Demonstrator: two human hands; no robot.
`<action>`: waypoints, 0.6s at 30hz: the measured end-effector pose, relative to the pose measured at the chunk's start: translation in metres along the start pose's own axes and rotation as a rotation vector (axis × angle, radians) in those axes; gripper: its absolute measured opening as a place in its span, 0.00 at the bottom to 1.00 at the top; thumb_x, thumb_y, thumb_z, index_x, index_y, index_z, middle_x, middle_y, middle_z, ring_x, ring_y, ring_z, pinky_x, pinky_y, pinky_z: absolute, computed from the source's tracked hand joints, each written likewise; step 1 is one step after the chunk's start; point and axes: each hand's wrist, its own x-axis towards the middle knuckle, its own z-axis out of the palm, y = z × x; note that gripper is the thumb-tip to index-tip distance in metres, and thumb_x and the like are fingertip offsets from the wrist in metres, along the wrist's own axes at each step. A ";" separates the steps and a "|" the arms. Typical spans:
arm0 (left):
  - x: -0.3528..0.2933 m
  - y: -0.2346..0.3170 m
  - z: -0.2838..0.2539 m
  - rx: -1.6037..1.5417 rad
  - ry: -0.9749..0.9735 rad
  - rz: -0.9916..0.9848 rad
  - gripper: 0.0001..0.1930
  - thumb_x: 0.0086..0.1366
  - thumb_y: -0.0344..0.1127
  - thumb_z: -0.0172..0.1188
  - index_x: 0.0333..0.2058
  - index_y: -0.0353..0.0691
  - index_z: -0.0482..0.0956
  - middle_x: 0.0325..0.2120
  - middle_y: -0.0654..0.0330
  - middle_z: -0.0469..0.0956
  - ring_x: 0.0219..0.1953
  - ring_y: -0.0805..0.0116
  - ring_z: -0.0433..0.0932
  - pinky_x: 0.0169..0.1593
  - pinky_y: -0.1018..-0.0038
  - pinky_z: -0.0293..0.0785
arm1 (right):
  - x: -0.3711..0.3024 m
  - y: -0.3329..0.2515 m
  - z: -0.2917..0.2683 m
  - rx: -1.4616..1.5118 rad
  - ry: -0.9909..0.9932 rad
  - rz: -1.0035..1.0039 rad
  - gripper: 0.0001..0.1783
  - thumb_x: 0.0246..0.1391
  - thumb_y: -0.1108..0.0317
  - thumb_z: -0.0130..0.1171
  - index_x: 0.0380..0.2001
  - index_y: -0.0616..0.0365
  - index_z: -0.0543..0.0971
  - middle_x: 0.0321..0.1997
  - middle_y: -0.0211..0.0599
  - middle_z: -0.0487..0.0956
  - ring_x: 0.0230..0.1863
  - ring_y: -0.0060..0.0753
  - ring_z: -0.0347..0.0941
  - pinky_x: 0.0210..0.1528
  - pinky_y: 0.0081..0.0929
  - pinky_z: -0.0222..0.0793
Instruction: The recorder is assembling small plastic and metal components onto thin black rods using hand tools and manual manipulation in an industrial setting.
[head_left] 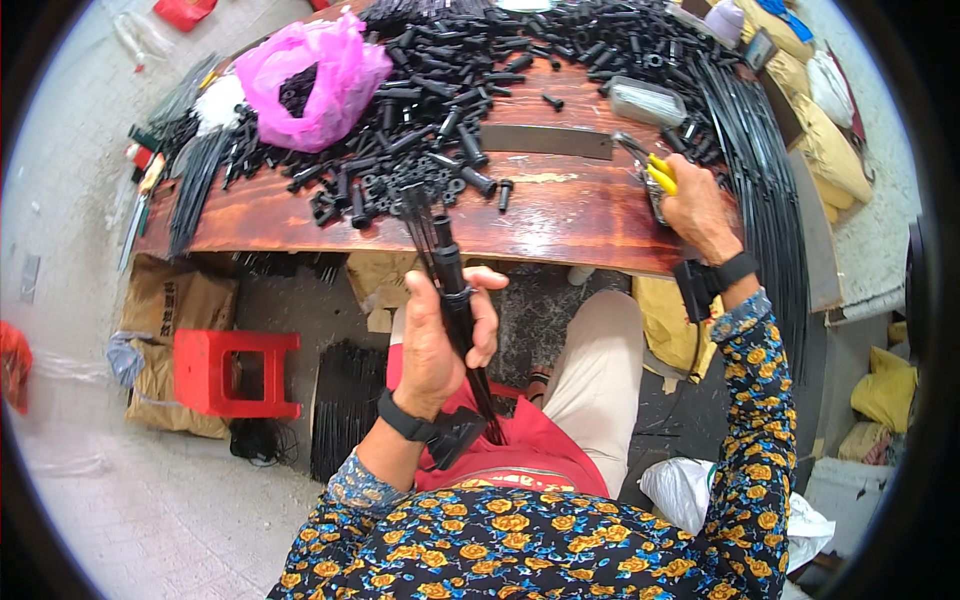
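My left hand (432, 350) is closed around a bundle of thin black rods about a thicker shaft, which looks like a folded umbrella frame (449, 268). It is held upright at a tilt in front of the table's near edge, its lower end reaching down to my lap. At the table's right side, my right hand (698, 208) grips yellow-handled pliers (661, 174), whose metal jaws point away to the left. Beside the pliers lies a flat dark bar (546, 142). Near the left hand, on the table, are a small pile of black nut-like rings (398, 188) and a short black tube (505, 195).
Heaps of black plastic tube parts (430, 90) cover the brown table (270, 217). A pink plastic bag (300, 70), a clear box (647, 102) and long black rods (755, 150) also lie there. A red stool (215, 372) stands at lower left.
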 end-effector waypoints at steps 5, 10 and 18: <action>0.000 0.002 0.000 0.094 0.009 0.030 0.47 0.64 0.75 0.29 0.45 0.30 0.74 0.12 0.65 0.65 0.10 0.77 0.60 0.16 0.78 0.60 | 0.002 0.005 0.004 0.025 0.027 -0.008 0.11 0.45 0.78 0.55 0.36 0.63 0.75 0.31 0.58 0.79 0.36 0.62 0.77 0.37 0.49 0.70; 0.002 0.000 0.006 0.094 -0.024 0.027 0.47 0.65 0.75 0.29 0.46 0.30 0.74 0.12 0.65 0.65 0.10 0.77 0.60 0.16 0.78 0.59 | -0.003 0.006 -0.014 0.153 0.150 0.118 0.12 0.45 0.77 0.57 0.37 0.62 0.77 0.27 0.51 0.80 0.30 0.50 0.79 0.35 0.39 0.73; -0.009 0.003 0.012 0.093 0.000 0.046 0.49 0.65 0.75 0.30 0.55 0.28 0.70 0.12 0.65 0.64 0.09 0.77 0.59 0.15 0.78 0.59 | -0.062 -0.111 -0.049 1.347 -0.050 0.277 0.12 0.49 0.76 0.64 0.39 0.62 0.78 0.31 0.28 0.79 0.30 0.16 0.74 0.32 0.17 0.72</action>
